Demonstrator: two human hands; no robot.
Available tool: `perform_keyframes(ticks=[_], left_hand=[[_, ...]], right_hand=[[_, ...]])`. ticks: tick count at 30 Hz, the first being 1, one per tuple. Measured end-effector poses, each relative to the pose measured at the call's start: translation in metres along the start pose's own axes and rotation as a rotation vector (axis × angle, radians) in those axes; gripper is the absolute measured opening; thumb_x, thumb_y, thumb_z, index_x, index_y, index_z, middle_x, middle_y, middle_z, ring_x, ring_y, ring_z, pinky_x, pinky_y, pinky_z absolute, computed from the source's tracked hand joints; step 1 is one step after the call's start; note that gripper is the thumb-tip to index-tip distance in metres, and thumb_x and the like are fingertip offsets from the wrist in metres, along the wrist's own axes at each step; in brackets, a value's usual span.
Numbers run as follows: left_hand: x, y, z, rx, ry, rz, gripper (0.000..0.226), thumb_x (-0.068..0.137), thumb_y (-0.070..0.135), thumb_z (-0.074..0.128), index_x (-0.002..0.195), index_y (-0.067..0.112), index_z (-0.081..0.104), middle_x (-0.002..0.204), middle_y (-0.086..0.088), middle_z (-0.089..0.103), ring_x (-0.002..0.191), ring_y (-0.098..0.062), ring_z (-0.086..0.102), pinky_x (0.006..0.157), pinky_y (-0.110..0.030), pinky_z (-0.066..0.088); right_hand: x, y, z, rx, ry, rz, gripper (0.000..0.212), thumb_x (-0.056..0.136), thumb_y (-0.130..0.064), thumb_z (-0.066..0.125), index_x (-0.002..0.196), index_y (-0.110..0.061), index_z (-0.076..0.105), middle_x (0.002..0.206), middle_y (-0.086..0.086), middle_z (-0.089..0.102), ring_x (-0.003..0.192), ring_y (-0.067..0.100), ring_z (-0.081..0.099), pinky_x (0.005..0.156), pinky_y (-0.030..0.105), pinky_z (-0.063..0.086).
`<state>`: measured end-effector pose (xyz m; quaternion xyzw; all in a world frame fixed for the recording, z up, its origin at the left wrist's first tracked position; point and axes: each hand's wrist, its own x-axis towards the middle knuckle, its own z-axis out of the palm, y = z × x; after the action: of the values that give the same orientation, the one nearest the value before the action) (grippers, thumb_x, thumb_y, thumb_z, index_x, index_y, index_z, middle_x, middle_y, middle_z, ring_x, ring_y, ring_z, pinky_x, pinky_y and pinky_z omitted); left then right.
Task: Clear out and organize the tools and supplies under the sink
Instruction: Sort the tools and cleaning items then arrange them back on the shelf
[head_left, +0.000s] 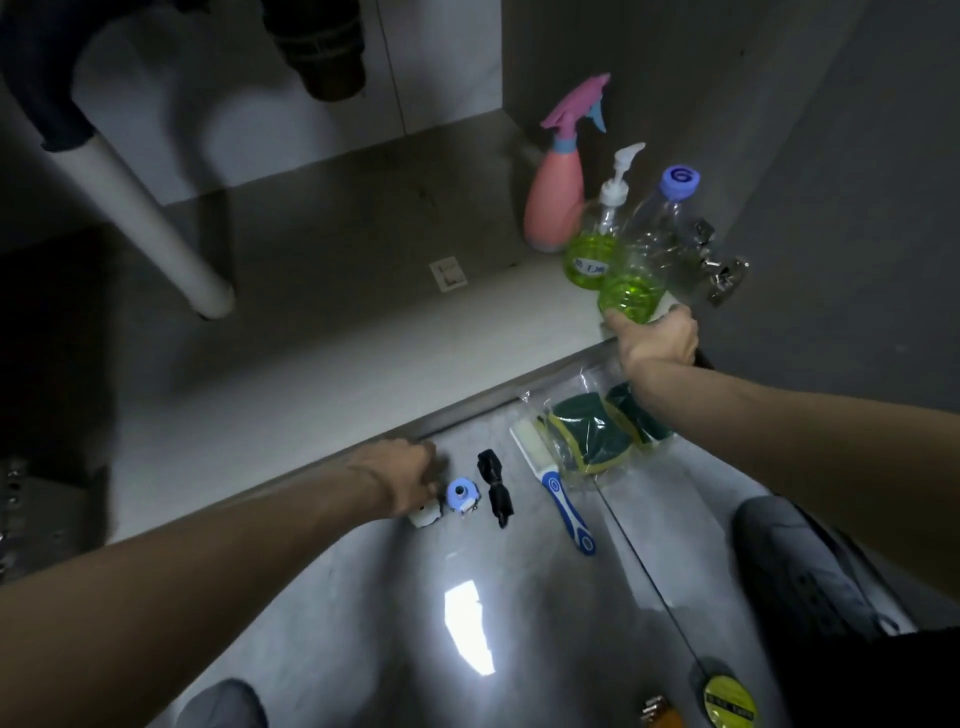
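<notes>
Bottles line the right side of the cabinet floor (322, 332): a pink spray bottle (550, 208) at the back, a pump bottle (597, 244) of green liquid in front of it, and nearest the edge a clear bottle with a blue cap (644, 260), also part full of green liquid. The right hand (657, 338) is closed around the base of this last bottle, gripping low, probably so that it goes down upright and touching the pump bottle in a tidy row against the side wall.

The left hand (410, 475) rests on the floor outside the cabinet with fingers curled down over a small white part (426, 517); whether it actually grips the part cannot be told. Just beside it lie a blue-capped fitting (460, 496), a black fitting (496, 488), a blue-handled brush (553, 488) and a bag of green sponges (592, 436), spread in a loose row along the cabinet's front edge. That layout suggests the small items are being sorted outside while tall bottles return first.
</notes>
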<state>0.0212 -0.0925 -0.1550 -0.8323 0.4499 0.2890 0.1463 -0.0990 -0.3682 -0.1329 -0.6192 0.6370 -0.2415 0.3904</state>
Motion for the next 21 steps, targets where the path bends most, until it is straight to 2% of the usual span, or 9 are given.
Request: perform_keyframes(ticks=[2, 4, 5, 7, 10, 13, 16, 18, 21], left_hand=[[-0.001, 0.001, 0.007, 0.014, -0.002, 0.004, 0.041, 0.09, 0.046, 0.054, 0.122, 0.02, 0.051, 0.125, -0.009, 0.058, 0.112, -0.031, 0.057, 0.087, -0.034, 0.047], [-0.002, 0.003, 0.013, 0.036, -0.01, 0.0, 0.047, 0.09, 0.047, 0.053, 0.129, 0.02, 0.049, 0.129, -0.008, 0.054, 0.116, -0.03, 0.056, 0.089, -0.034, 0.045], [-0.002, 0.004, 0.015, 0.042, -0.003, -0.005, 0.048, 0.091, 0.046, 0.052, 0.132, 0.02, 0.048, 0.131, -0.008, 0.054, 0.118, -0.03, 0.055, 0.089, -0.034, 0.044], [-0.001, 0.008, 0.012, 0.034, 0.057, -0.008, 0.045, 0.09, 0.042, 0.052, 0.13, 0.02, 0.049, 0.131, -0.007, 0.055, 0.118, -0.031, 0.056, 0.087, -0.035, 0.044], [0.012, 0.023, -0.004, -0.064, 0.18, 0.011, 0.032, 0.092, 0.036, 0.049, 0.12, 0.02, 0.054, 0.123, -0.007, 0.06, 0.111, -0.031, 0.058, 0.081, -0.036, 0.047], [0.031, 0.052, -0.021, -0.254, 0.242, 0.01, 0.023, 0.093, 0.035, 0.049, 0.109, 0.022, 0.059, 0.112, -0.007, 0.066, 0.1, -0.03, 0.061, 0.075, -0.032, 0.047], [0.05, 0.092, -0.027, -0.456, 0.216, 0.04, 0.018, 0.095, 0.035, 0.051, 0.106, 0.023, 0.058, 0.104, -0.004, 0.066, 0.092, -0.022, 0.061, 0.081, -0.037, 0.053], [0.062, 0.119, -0.028, -0.492, 0.208, 0.071, 0.022, 0.095, 0.041, 0.052, 0.109, 0.023, 0.055, 0.105, -0.001, 0.065, 0.091, -0.02, 0.061, 0.081, -0.038, 0.054], [0.082, 0.15, -0.032, -0.362, 0.22, 0.053, 0.048, 0.093, 0.058, 0.047, 0.125, 0.022, 0.046, 0.112, -0.005, 0.06, 0.096, -0.024, 0.06, 0.081, -0.04, 0.055]], right_hand=[[-0.013, 0.014, 0.0, 0.01, -0.031, 0.027, 0.062, 0.077, -0.042, 0.084, 0.125, -0.012, 0.056, 0.119, 0.007, 0.061, 0.11, 0.029, 0.061, 0.092, 0.036, 0.047], [-0.029, 0.028, 0.002, -0.018, -0.14, 0.035, 0.034, 0.083, -0.038, 0.079, 0.103, -0.02, 0.058, 0.091, -0.003, 0.06, 0.1, 0.027, 0.062, 0.078, 0.028, 0.041], [-0.038, 0.033, 0.001, -0.12, -0.234, -0.001, 0.025, 0.086, -0.038, 0.077, 0.09, -0.023, 0.057, 0.081, -0.006, 0.056, 0.092, 0.025, 0.061, 0.068, 0.026, 0.038], [-0.043, 0.041, -0.004, -0.397, -0.404, -0.161, 0.023, 0.089, -0.037, 0.072, 0.08, -0.021, 0.059, 0.081, -0.003, 0.06, 0.085, 0.023, 0.059, 0.059, 0.026, 0.039], [-0.023, 0.043, -0.025, -0.66, -0.477, -0.412, 0.005, 0.09, -0.018, 0.062, 0.089, -0.017, 0.067, 0.104, 0.005, 0.068, 0.098, 0.027, 0.061, 0.083, 0.037, 0.053], [0.007, 0.051, -0.053, -0.814, -0.534, -0.449, 0.024, 0.089, -0.01, 0.058, 0.11, -0.018, 0.065, 0.123, 0.008, 0.061, 0.112, 0.028, 0.057, 0.094, 0.034, 0.049], [0.029, 0.069, -0.068, -0.906, -0.577, -0.431, 0.038, 0.091, -0.012, 0.056, 0.129, -0.016, 0.059, 0.135, 0.012, 0.051, 0.126, 0.032, 0.05, 0.103, 0.038, 0.044], [0.039, 0.079, -0.07, -0.901, -0.608, -0.385, 0.037, 0.093, -0.016, 0.057, 0.13, -0.015, 0.057, 0.136, 0.014, 0.048, 0.127, 0.033, 0.051, 0.105, 0.037, 0.042], [0.046, 0.088, -0.064, -0.888, -0.638, -0.34, 0.033, 0.091, -0.027, 0.064, 0.121, -0.016, 0.059, 0.129, 0.013, 0.048, 0.119, 0.033, 0.057, 0.102, 0.034, 0.044]])
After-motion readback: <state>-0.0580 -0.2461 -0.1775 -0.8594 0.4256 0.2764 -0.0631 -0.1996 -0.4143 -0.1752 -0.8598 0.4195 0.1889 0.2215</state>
